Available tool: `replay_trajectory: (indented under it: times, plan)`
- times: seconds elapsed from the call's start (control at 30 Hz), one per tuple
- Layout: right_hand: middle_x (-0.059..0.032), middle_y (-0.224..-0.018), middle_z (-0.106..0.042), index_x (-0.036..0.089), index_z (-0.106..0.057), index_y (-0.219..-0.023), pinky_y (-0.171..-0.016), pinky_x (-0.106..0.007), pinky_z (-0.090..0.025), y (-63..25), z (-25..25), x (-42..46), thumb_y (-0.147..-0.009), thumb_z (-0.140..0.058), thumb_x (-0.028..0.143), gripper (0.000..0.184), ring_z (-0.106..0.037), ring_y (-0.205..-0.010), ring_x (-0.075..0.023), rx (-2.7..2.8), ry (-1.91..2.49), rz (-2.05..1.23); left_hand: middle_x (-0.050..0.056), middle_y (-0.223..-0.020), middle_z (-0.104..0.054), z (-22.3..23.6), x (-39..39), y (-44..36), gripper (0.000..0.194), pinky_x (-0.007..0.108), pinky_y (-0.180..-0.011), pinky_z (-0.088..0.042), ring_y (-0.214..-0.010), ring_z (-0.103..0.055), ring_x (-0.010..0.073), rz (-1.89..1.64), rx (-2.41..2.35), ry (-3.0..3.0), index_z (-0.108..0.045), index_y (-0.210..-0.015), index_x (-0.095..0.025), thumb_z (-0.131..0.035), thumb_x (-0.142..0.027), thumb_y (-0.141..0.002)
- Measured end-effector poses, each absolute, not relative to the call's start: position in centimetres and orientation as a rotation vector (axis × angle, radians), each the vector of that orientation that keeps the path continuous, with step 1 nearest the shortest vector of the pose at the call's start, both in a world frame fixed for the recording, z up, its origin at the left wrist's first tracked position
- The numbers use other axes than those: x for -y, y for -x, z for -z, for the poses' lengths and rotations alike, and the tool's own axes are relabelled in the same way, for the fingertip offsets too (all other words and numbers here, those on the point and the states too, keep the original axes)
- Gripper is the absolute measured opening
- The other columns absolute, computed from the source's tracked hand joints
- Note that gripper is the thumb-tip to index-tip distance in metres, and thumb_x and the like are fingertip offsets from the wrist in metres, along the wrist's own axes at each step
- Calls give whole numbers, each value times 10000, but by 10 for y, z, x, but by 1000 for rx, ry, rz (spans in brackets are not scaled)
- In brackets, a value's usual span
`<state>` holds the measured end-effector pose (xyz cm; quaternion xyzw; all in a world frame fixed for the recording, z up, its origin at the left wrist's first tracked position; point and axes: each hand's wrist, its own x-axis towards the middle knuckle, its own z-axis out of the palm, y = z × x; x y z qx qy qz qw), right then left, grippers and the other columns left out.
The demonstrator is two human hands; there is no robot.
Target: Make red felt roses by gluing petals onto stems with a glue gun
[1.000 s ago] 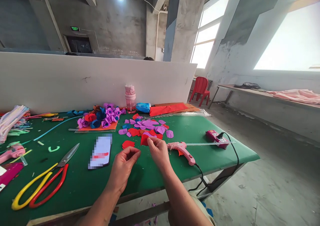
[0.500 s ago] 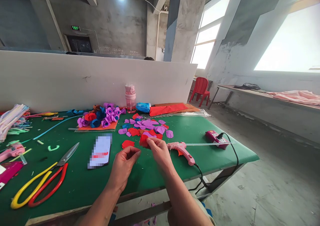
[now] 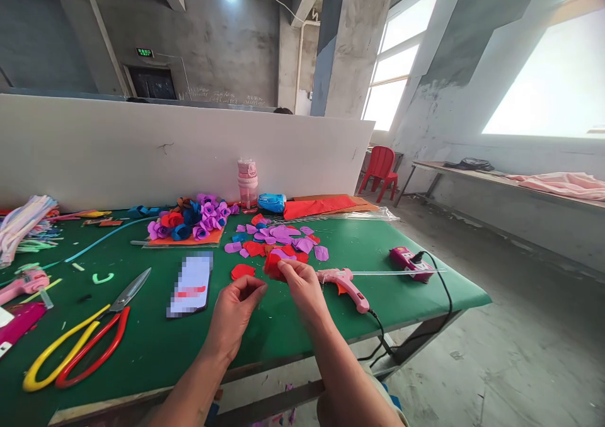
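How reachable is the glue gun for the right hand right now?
Probably yes: the glue gun lies just right of the right hand, with nothing seen blocking the way to it. The one snag is that this hand pinches a red piece, which might hinder a grip.

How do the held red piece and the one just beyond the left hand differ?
The held red piece is pinched in the right hand; the loose red piece lies on the green table. The held red piece looks curled, the loose red piece fairly flat. Both are red.

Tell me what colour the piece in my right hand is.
The piece is red, seen in the head view.
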<state>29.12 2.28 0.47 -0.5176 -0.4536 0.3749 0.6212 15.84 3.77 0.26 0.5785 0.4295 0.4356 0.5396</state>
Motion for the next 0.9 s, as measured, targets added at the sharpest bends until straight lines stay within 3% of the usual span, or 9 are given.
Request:
replay_trajectory:
  times: [0.4,0.9]
  plan:
    - [-14,-508,-557,141,-684,-694,-548,-250,-396,-290,-3,-24,-781,-482,455,383,-491,-553,-148,1034,1195,-859,-25,-605,-538,-2,-38,-158,214,215,-552,-346,-588,-426,111,-1025,-1005,-1355,-641,-658,-177,-700,-380,-628]
    - [-18,-631,-631,149,-689,-677,-629,-249,-396,-286,-9,-21,-786,-496,348,297,-517,-607,-134,988,1024,-952,-28,-617,-546,0,-38,-157,211,203,-559,-330,-604,-423,103,-1021,-1007,-1338,-648,-682,-167,-701,-368,-640]
